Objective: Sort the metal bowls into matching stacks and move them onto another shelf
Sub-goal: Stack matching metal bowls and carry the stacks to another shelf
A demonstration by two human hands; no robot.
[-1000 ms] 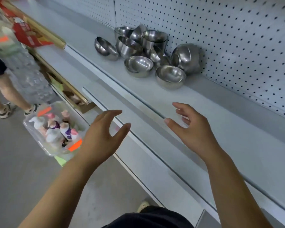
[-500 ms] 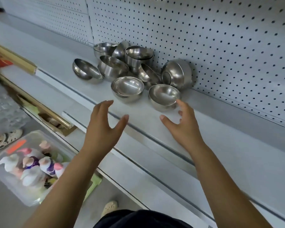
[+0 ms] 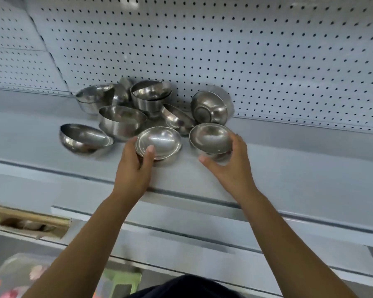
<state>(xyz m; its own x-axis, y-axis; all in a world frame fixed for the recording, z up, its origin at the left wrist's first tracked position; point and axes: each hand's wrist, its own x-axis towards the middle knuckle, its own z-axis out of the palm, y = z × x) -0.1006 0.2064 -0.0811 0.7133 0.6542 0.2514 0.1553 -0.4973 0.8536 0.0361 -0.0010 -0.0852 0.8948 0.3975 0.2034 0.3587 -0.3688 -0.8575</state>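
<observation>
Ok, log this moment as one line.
left hand grips front-left bowl | right hand grips front-right bowl | other bowls loose behind on shelf

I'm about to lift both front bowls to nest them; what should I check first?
1. Left hand grips front-left shiny round steel bowl, thumb over rim: ok.
2. Right hand curls round front-right shiny round steel bowl: ok.
3. Those two match in size: cannot tell.
4. Both free of the heaped steel bowls behind: cannot tell.
5. Steel bowl on its side against the white pegboard sits steady: not ok.
</observation>
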